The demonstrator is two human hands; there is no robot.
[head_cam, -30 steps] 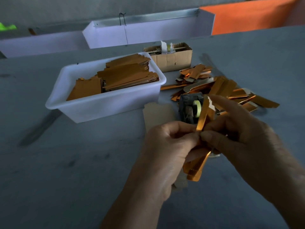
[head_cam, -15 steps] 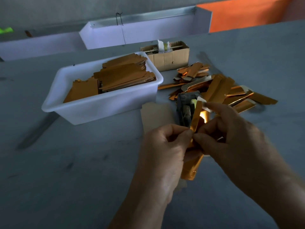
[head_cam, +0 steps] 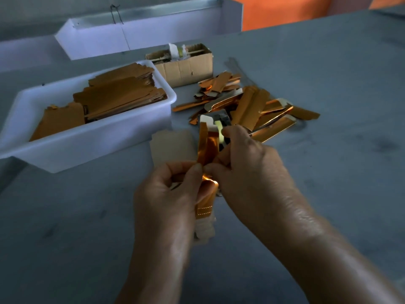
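Note:
A long shiny gold carton blank (head_cam: 207, 148) stands nearly upright between both hands above the grey table (head_cam: 328, 84). My left hand (head_cam: 168, 194) pinches its middle from the left. My right hand (head_cam: 247, 167) pinches the same spot from the right, with its forefinger stretched up along the blank's far edge. The blank's lower end with a pale flap (head_cam: 205, 224) hangs below the hands. A pile of gold cartons (head_cam: 252, 104) lies behind the hands. Flat gold blanks fill a white plastic tub (head_cam: 92, 141) at the left.
A dark tape dispenser (head_cam: 221, 121) stands just behind my right fingers. A flat pale card (head_cam: 173, 145) lies beside the tub. A small cardboard box (head_cam: 186, 66) sits farther back, in front of a long white trough (head_cam: 142, 34).
The blank's top has swung to the left and opened wider. Both hands stay pinched on its middle, and the view has drawn closer to the tub and pile.

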